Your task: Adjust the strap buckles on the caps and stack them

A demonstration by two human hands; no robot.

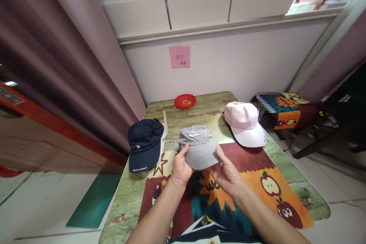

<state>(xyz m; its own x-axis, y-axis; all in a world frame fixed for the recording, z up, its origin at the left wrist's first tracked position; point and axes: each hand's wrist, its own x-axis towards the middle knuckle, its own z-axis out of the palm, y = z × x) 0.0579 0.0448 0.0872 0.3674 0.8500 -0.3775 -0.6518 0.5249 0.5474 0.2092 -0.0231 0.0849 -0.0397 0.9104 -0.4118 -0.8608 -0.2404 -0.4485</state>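
Note:
A grey baseball cap [203, 152] with white lettering on its front is held over the middle of the table, brim toward me. My left hand [182, 167] grips the left side of the brim, thumb on top. At the brim's right side, my right hand [227, 173] has its thumb on top and its fingers underneath, partly hidden. To the left sits a navy cap [145, 143] with small white marks, a light-coloured cap partly showing behind it. A pale pink cap [243, 122] rests at the right, brim pointing toward the front right.
A red scalloped dish [185, 101] stands at the table's back edge. Under the caps lies a colourful patterned cloth [251, 156] on the wood-look table [122, 202]. A pink paper note [179, 57] is stuck to the wall behind. Purple curtains [94, 45] hang at the left.

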